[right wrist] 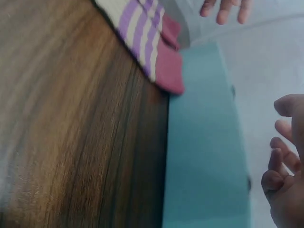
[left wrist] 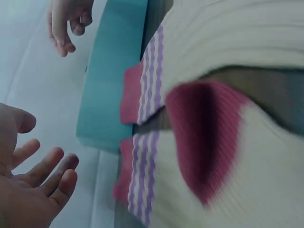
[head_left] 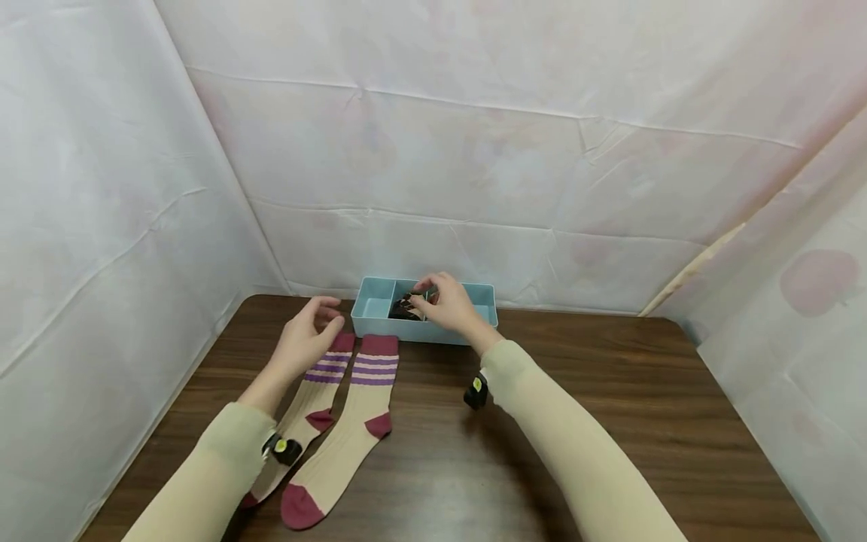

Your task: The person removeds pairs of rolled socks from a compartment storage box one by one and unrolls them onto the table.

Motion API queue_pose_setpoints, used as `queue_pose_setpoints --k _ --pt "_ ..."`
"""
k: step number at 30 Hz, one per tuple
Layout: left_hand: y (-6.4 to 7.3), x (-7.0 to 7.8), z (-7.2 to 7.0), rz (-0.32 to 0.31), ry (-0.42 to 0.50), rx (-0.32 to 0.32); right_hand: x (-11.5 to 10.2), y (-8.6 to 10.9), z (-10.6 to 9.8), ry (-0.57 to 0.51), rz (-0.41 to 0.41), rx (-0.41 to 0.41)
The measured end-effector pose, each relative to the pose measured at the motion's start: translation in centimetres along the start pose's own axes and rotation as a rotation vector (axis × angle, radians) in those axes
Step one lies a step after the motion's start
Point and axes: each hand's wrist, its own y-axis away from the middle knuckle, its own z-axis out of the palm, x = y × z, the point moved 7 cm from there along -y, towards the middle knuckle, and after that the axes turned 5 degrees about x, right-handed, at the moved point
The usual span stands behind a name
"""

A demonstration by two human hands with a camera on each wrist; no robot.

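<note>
Two cream socks with maroon cuffs, heels and toes and purple stripes lie side by side on the table: a left sock and a right sock. Their cuffs point toward a light blue divided box. My left hand hovers over the left sock's cuff, fingers relaxed and holding nothing. Above the box's middle is my right hand, its fingers loosely bent; nothing shows between them in the right wrist view. A dark patterned item of unclear kind sits in the middle compartment, partly hidden by that hand.
The brown wooden table reaches to a pale fabric curtain behind the box, with more fabric at both sides. The box's left compartment shows a bare bottom. Small black cameras sit at the wrists.
</note>
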Motion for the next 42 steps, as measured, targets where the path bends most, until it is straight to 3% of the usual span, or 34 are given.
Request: queue_pose_setpoints --k 7,15,20,26,42 --pt "-3.7 0.7 3.6 -0.026 0.058 -0.041 2.5 -0.5 0.6 -0.016 0.038 0.020" --pt "-5.1 0.2 5.8 -0.077 0.059 -0.074 3.6 -0.2 1.0 -0.041 0.043 -0.022" --pt "-5.3 0.0 6.2 -0.097 0.051 -0.092 3.5 -0.5 1.2 -0.044 0.040 -0.050" --pt "-5.1 -1.4 7.0 -0.115 -0.010 -0.159 2.9 -0.6 1.9 -0.040 0.054 -0.118" --pt "-4.4 -3.1 6.8 -0.145 0.116 -0.163 3.4 -0.9 3.1 0.084 0.102 -0.202"
